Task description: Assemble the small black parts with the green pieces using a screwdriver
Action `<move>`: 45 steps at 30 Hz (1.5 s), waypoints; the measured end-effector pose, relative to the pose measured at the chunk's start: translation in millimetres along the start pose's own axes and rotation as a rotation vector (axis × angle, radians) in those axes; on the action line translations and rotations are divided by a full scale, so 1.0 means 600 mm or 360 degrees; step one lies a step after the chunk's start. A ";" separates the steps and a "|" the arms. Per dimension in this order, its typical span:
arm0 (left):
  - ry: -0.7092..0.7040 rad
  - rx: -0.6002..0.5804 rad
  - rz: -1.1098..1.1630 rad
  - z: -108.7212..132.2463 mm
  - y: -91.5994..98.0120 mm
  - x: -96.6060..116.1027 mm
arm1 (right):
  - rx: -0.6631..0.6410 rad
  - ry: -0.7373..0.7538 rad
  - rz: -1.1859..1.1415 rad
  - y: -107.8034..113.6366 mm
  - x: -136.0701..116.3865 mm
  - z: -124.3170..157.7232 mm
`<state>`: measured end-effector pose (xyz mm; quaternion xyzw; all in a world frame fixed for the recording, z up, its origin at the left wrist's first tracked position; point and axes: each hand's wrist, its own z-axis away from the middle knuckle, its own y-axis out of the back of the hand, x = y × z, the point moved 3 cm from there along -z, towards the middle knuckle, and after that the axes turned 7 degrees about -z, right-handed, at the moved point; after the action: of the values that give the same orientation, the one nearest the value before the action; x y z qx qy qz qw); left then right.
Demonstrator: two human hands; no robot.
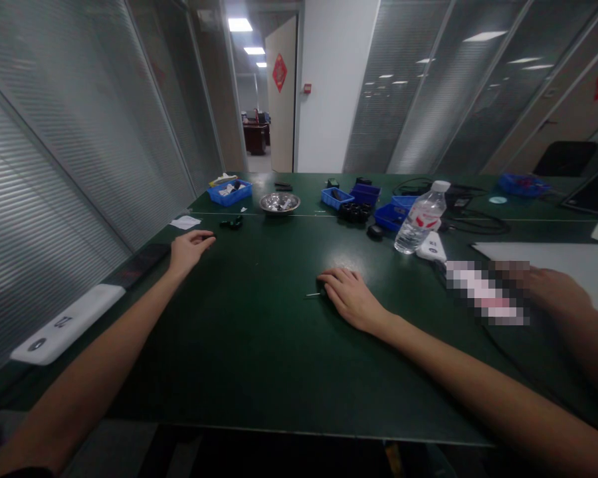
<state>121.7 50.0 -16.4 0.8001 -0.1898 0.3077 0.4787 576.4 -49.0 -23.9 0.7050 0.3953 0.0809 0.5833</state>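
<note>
At the left, my left hand (190, 251) is raised by the table's left side, its thumb and fingers closed in a pinch. A small dark bit shows at the fingertips, too small to name. My right hand (349, 297) rests low over the middle of the green table (259, 345), fingers curled round the dark handle of a slim screwdriver. The screwdriver's thin metal shaft (312, 295) points left, and most of the handle is hidden under the fingers. Just beyond my left hand lie some small dark parts (232, 223) and a white paper (185, 222).
A metal bowl (280, 204) holds small parts. Blue trays (230, 196) and black round parts (355, 212) stand farther back. At right are a water bottle (420, 222), cables and another person's hand (561, 292) by a blurred-out device. A white power strip (70, 325) lies left.
</note>
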 end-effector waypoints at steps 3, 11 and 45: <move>-0.0204 -0.0273 0.0186 0.039 -0.022 0.064 | -0.0010 -0.0008 -0.0014 0.003 -0.003 0.000; -0.0819 -0.0974 0.0442 0.202 -0.070 0.219 | -0.0014 -0.0017 -0.0013 0.003 -0.006 -0.001; -0.1756 -0.0842 0.0070 0.293 -0.102 0.254 | 0.0260 0.0504 -0.0385 -0.001 -0.091 0.019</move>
<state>325.5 -78.1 -15.4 0.6912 -0.4962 -0.1997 0.4859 545.8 -93.4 -9.1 0.6758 0.5691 0.0877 0.4601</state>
